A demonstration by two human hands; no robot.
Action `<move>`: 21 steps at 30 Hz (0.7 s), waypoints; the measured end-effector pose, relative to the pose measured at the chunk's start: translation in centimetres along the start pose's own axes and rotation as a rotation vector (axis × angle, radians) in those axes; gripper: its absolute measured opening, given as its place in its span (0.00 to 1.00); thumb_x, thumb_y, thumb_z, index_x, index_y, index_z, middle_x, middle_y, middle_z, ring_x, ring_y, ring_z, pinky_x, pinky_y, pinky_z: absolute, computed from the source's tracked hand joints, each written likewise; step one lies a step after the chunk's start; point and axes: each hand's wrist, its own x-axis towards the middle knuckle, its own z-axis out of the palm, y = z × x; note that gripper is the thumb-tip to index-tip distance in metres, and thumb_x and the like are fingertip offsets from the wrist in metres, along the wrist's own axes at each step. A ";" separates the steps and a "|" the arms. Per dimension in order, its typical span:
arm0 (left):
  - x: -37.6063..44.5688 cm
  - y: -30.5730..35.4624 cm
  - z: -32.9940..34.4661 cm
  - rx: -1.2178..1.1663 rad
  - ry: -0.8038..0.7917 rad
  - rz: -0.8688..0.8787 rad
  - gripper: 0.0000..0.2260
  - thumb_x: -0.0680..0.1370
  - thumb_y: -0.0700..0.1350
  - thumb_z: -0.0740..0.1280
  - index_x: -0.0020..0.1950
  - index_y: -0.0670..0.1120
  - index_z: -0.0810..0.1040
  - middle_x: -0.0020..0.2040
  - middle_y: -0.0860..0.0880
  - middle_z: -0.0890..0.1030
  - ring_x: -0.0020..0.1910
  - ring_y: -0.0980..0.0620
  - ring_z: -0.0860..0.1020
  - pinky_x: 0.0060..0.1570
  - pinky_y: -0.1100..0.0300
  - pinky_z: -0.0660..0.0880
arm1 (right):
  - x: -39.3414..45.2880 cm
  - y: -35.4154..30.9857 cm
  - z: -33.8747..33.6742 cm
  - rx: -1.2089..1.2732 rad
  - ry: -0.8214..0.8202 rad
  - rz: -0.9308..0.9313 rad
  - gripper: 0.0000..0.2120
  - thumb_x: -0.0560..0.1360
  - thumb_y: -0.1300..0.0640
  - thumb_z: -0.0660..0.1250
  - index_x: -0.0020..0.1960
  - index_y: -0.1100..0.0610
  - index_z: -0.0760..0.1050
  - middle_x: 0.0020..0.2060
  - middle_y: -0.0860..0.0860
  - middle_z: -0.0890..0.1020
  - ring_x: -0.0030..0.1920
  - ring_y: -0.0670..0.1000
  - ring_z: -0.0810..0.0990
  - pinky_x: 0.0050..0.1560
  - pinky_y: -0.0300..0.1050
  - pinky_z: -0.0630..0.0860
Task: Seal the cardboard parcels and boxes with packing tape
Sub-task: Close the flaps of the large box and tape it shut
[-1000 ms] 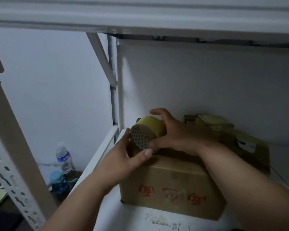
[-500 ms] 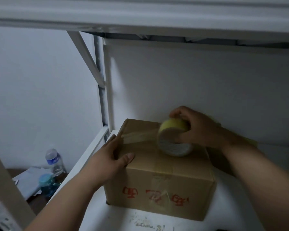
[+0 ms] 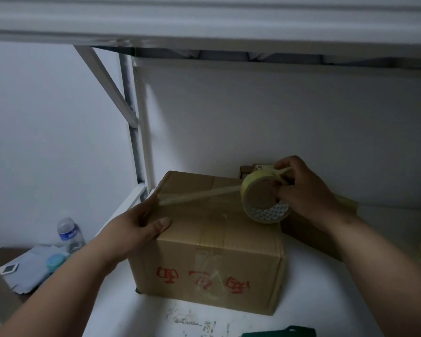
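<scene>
under the left hand (image 3: 141, 224) fingers, spread flat, the tape end is pressed on the box (image 3: 212, 242) top. right hand (image 3: 304, 190) fingers curl into the tape roll (image 3: 263, 198) core — light, rigid; stretched strip thin, likely to twist.

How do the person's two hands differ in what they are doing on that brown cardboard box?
The left hand lies flat with straight fingers on the brown cardboard box, pinning the tape's end; the right hand curls round the yellow packing tape roll. The left hand sits at the box's left edge; the right hand is over its right side. Both work the same tape strip.
</scene>
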 end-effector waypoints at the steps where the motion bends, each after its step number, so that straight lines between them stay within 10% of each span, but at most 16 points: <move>1: -0.2 0.1 0.1 -0.007 -0.005 -0.003 0.34 0.72 0.66 0.68 0.76 0.64 0.60 0.65 0.58 0.73 0.62 0.55 0.71 0.64 0.55 0.69 | -0.2 0.5 -0.1 0.032 0.002 0.009 0.18 0.76 0.61 0.68 0.56 0.43 0.66 0.50 0.48 0.77 0.45 0.44 0.76 0.39 0.40 0.71; 11: 0.1 -0.7 0.0 -0.043 0.011 -0.038 0.47 0.55 0.76 0.68 0.73 0.68 0.64 0.66 0.56 0.75 0.66 0.50 0.73 0.68 0.46 0.70 | -0.7 5.4 -3.3 -0.438 -0.055 -0.214 0.29 0.69 0.76 0.62 0.66 0.56 0.74 0.55 0.55 0.72 0.59 0.58 0.73 0.54 0.41 0.65; 21: 0.3 -0.9 -0.1 -0.009 -0.007 -0.046 0.40 0.61 0.74 0.66 0.72 0.69 0.64 0.71 0.54 0.72 0.69 0.48 0.70 0.69 0.46 0.69 | -2.4 8.6 -1.1 -0.675 -0.226 -0.066 0.34 0.74 0.66 0.64 0.73 0.39 0.62 0.64 0.48 0.66 0.66 0.51 0.67 0.53 0.44 0.66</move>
